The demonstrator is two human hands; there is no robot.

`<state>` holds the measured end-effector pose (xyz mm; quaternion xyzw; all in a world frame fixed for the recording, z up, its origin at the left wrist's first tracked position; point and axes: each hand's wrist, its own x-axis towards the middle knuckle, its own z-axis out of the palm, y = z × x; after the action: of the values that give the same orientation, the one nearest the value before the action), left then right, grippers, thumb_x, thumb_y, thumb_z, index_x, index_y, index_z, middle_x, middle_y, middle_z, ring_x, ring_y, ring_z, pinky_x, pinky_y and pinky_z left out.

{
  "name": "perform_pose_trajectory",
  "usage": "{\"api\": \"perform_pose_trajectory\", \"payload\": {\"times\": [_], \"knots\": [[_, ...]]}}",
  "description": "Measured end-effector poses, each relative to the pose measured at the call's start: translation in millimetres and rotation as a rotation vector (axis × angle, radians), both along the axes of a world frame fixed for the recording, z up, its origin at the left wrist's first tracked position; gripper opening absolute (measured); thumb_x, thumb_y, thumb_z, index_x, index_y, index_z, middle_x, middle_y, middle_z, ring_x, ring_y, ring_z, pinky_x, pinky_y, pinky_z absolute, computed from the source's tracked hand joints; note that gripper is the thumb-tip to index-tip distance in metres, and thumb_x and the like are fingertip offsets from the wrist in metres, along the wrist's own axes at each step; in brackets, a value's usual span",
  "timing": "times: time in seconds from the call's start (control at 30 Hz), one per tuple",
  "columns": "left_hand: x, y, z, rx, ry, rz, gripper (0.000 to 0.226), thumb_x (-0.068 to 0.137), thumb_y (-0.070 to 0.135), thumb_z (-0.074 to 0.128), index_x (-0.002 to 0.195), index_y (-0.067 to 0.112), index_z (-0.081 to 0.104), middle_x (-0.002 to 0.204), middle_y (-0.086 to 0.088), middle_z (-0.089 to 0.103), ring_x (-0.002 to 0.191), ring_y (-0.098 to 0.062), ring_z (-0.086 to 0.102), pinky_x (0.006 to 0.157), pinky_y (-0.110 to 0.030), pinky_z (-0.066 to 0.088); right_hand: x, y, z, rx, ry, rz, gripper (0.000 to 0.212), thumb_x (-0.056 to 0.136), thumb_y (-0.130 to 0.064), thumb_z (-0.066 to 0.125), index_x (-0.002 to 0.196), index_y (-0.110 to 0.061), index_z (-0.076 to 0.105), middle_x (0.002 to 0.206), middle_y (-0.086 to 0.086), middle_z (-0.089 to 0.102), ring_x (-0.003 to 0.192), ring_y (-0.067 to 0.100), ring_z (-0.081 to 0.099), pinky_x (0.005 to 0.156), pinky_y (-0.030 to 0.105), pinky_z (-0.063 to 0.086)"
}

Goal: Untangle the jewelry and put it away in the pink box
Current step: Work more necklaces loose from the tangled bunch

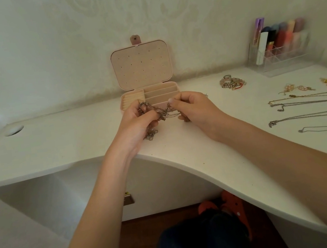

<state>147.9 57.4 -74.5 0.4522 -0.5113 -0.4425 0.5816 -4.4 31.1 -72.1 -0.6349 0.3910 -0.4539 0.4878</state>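
One open pink box (143, 78), one tangle of chains (153, 117), four laid-out necklaces (310, 102), one clear organizer (281, 59), two hands (137, 123).

No legible text, labels, brands or numbers anywhere.

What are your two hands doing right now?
Left hand: fingers curled round the tangled chains.
Right hand: pinching the same tangled chains.

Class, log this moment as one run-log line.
left hand: holds tangled chains | right hand: pinches chains | pink box: open | stage: untangling
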Motion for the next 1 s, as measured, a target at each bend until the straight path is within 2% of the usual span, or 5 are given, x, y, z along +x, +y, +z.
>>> {"api": "perform_pose_trajectory", "payload": {"times": [0.13, 0.27, 0.5, 0.83, 1.0], "knots": [[0, 2, 2, 0.004, 0.067, -0.019, 0.021, 0.065, 0.0, 0.061, 0.07, 0.015, 0.047, 0.066, 0.0, 0.053, 0.059, -0.01, 0.051, 0.051, -0.018, 0.041, 1, 2, 1, -0.007, 0.023, 0.007, 0.009, 0.091, -0.024, 0.063, 0.083, -0.02, 0.065, 0.078, -0.003, 0.055, 0.061, 0.0, 0.044, 0.06, 0.015, 0.037], [1, 1, 2, 0.006, 0.064, -0.013, 0.033, 0.081, -0.015, 0.05, 0.071, 0.016, 0.044, 0.064, 0.004, 0.065, 0.064, -0.012, 0.05, 0.051, -0.019, 0.039, -1, 3, -1, -0.056, 0.067, 0.033, 0.004, 0.086, -0.023, 0.07, 0.084, -0.02, 0.071, 0.058, -0.008, 0.035, 0.052, 0.004, 0.03, 0.052, 0.02, 0.026], [1, 2, 2, 0.015, 0.064, -0.024, 0.035, 0.079, -0.02, 0.037, 0.075, 0.014, 0.041, 0.081, -0.005, 0.072, 0.071, -0.012, 0.055, 0.045, -0.018, 0.027, -1, -5, -3, 0.026, -0.003, -0.024, 0.019, 0.096, -0.02, 0.055, 0.078, -0.018, 0.051, 0.072, -0.002, 0.052, 0.062, 0.007, 0.048, 0.059, 0.013, 0.041], [2, 5, 3, -0.009, 0.049, -0.049, 0.031, 0.084, -0.015, 0.044, 0.082, 0.015, 0.047, 0.093, 0.003, 0.072, 0.068, -0.005, 0.057, 0.044, -0.016, 0.027, -2, -2, -6, -0.16, 0.094, 0.031, 0.014, 0.084, -0.009, 0.071, 0.092, -0.011, 0.061, 0.052, -0.012, 0.03, 0.045, 0.0, 0.028, 0.05, 0.015, 0.027], [3, 5, 2, -0.018, 0.041, -0.108, 0.022, 0.077, -0.003, 0.057, 0.08, 0.017, 0.048, 0.093, 0.004, 0.071, 0.06, -0.003, 0.052, 0.042, -0.015, 0.026, 0, 2, -4, -0.161, 0.097, 0.018, 0.013, 0.085, -0.012, 0.07, 0.077, -0.018, 0.062, 0.052, -0.008, 0.029, 0.045, 0.001, 0.027, 0.049, 0.014, 0.025]]}}
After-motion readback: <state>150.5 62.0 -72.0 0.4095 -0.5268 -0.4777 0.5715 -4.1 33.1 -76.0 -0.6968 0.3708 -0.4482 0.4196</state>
